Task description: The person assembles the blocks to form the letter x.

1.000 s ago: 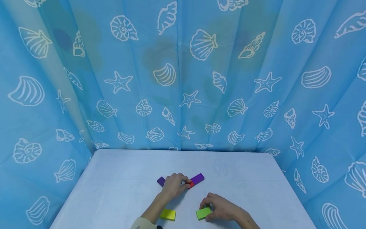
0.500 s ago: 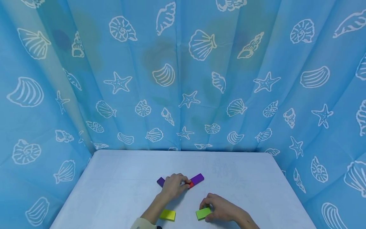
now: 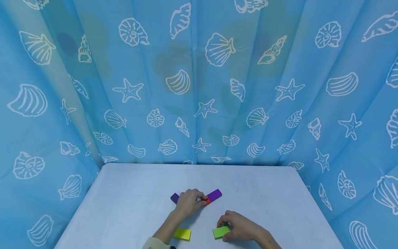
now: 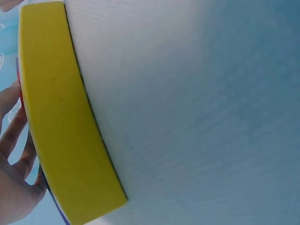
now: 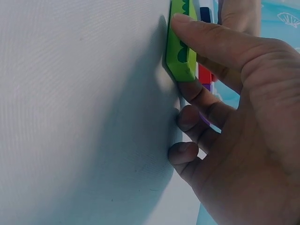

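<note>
Near the middle of the table, my left hand [image 3: 188, 203] pinches a small red block [image 3: 208, 200], most of it hidden by the fingers. A purple block [image 3: 215, 194] adjoins its far right end, and another purple block [image 3: 174, 197] shows partly behind the left hand. My right hand [image 3: 238, 226] grips a green block [image 3: 219, 232] between thumb and fingers at the near right; dark green scallop shapes mark its side in the right wrist view. Beside the left forearm lies a yellow block [image 3: 183, 234], which stands large before the left hand [image 4: 18, 187] in the left wrist view.
A white cloth covers the table [image 3: 133, 193]. Its far edge meets a blue curtain [image 3: 192, 138] printed with white shells and starfish, which also hangs along both sides.
</note>
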A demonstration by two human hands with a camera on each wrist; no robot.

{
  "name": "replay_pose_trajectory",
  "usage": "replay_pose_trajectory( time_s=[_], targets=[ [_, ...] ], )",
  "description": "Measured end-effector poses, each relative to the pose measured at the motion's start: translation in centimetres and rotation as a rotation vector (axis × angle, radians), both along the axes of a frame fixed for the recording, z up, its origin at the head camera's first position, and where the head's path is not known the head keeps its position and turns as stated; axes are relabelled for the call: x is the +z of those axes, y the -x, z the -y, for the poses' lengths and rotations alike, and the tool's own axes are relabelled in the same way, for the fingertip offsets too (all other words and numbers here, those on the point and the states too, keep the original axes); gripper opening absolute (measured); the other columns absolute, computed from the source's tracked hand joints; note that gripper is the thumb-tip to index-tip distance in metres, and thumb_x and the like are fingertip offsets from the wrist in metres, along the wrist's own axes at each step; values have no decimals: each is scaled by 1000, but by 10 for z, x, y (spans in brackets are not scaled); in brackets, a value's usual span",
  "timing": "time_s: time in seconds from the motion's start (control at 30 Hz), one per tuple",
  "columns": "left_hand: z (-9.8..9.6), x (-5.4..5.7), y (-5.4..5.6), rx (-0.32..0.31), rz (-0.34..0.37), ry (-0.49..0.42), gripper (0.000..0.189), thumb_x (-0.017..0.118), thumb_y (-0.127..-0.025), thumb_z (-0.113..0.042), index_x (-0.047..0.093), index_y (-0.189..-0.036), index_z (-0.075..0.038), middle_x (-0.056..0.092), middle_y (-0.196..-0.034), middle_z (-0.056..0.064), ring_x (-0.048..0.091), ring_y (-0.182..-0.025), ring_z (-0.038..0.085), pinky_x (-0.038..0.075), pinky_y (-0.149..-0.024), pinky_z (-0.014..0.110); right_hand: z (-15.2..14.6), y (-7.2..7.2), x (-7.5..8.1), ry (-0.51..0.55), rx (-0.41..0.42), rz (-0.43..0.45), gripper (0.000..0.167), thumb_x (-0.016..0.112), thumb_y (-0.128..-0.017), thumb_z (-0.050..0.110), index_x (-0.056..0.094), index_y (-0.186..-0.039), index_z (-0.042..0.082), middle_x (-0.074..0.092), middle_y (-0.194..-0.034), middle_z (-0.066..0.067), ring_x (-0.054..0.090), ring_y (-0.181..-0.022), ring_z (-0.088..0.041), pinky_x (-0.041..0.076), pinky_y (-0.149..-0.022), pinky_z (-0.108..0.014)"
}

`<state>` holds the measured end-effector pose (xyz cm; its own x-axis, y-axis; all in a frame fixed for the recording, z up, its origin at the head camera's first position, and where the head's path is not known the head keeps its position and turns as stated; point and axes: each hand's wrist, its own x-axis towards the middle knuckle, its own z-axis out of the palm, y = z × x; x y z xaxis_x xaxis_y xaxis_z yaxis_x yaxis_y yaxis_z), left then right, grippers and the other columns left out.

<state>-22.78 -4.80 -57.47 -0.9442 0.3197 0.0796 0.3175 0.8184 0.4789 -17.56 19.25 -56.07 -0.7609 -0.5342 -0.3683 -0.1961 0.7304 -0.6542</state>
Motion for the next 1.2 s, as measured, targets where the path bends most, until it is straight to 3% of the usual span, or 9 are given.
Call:
replay_pose_trajectory(
  time_s=[0.7,1.2],
  targets=[
    [0,1,1,-1,11,14,14,78,-89,-31,79,-103,-30,70,-100,-11,58,-94,15,47,-87,45,3,1,4,-4,14,-72,30,84,-80,31,67,-104,29,55,-93,12,51,-82,-7,47,-78,-31],
    [0,0,1,-4,8,14,13,77,-90,-31,78,-103,-31,70,-98,-13,58,-93,14,47,-87,45,10,7,4,-51,-58,-89,34,83,-81,37,66,-109,28,56,-93,9,53,-83,-11,46,-76,-34]
  ],
)
